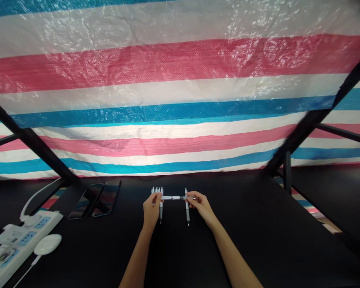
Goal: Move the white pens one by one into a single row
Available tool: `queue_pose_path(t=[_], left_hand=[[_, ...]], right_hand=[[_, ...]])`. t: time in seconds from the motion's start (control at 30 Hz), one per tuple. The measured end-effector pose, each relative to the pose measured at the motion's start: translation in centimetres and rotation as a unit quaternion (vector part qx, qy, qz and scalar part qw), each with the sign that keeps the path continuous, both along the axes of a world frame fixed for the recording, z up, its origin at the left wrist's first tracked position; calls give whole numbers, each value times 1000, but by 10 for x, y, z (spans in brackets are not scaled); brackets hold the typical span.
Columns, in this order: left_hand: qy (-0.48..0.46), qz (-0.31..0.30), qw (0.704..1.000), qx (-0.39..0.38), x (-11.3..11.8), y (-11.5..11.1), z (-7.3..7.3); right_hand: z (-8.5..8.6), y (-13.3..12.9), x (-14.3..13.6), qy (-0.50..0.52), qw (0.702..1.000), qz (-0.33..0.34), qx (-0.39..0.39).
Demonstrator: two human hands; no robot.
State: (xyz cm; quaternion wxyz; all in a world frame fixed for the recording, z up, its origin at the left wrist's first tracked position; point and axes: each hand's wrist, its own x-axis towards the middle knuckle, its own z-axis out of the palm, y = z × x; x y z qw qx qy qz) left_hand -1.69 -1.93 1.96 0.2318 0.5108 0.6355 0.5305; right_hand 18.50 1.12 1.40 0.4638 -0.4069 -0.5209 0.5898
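Observation:
A white pen [171,197] is held level just above the black table, spanning the gap between my two hands. At its left end, the fingers of my left hand [151,211] are closed on it. My right hand [202,207] pinches the darker right end between thumb and fingers. Several white pens [157,189] lie side by side beneath my left hand, which hides most of their length; one grey grip and tip point towards me. Below my right fingertips, a single white and grey pen [187,213] lies lengthwise on the table.
Two dark phones [106,200] rest side by side at the left. Nearer me stand a white power strip [33,234] with plugs in it and a round white charger [48,244]. Black frame bars [46,154] slant at both sides, before a striped sheet [168,88].

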Motion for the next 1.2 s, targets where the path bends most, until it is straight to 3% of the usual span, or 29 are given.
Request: queue_pose_path(t=[0.53,1.2], left_hand=[[-39,-37,999,1,-2,4,-5],[-40,-31,999,2,-3,4,-7]], right_hand=[[-4,1,1,-18,1000,1,21],[-3,1,0,-34,999,3,23]])
